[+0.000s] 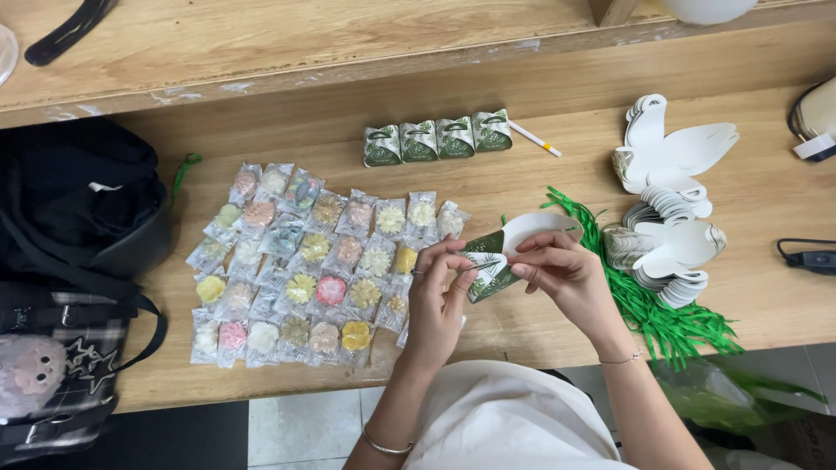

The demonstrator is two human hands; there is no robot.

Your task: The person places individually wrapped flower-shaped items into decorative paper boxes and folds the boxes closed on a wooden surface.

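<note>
**Four boxes folded, a fifth taking shape**

Four small green-and-white favour boxes (437, 139) stand finished in a row at the back of the desk (557, 322), touching side by side. A fifth, a flat box blank (509, 250) with a green leaf print outside and a white inside, is held above the desk in front of the person, partly folded and not yet closed. Much seems left: two stacks of unfolded white blanks (666, 204) lie to the right, near a bundle of green ribbon strips (649, 305), and a wide spread of wrapped flower-shaped sweets (318, 261) lies to the left, none boxed as far as can be seen.

The left hand (440, 296) rises palm inward, thumb and fingers pinching the blank's lower green panel. The right hand (566, 274) comes in from the right, fingertips closed on the white upper flap, wrist bent slightly down. Both hands grasp the blank; neither rests on the desk.
</note>
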